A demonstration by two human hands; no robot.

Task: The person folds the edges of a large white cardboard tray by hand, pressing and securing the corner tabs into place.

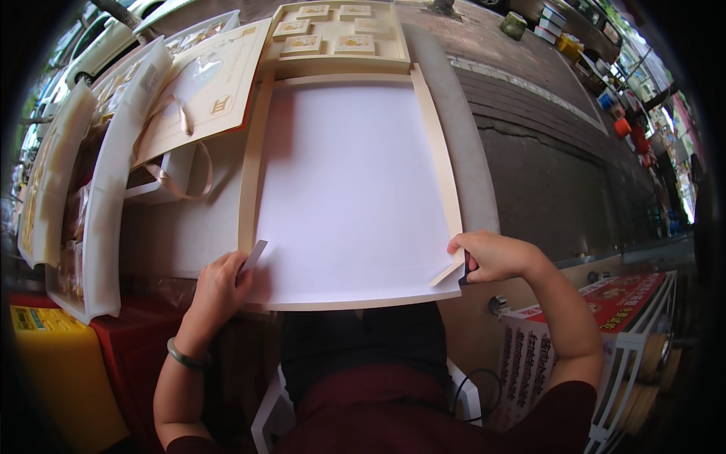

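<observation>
A large shallow cardboard tray [348, 174], white inside with cream folded sides, lies in front of me with its near edge over my lap. At its near left corner my left hand [216, 291] grips the side, thumb and fingers closed, beside a narrow cardboard flap [255, 255] that sticks up. My right hand [495, 256] pinches the near right corner. Another cream flap [448, 272] points inward there. Both near corners look partly unfolded. A greenish bangle [187, 356] is round my left wrist.
Past the far edge sits a cream tray [405, 45] with several small square printed pieces. To the left are a cream gift bag [198, 91] with ribbon handles and white plastic bins [106, 204] of wrapped goods. A yellow box [64, 378] stands lower left, a red-and-white printed box [560, 325] lower right.
</observation>
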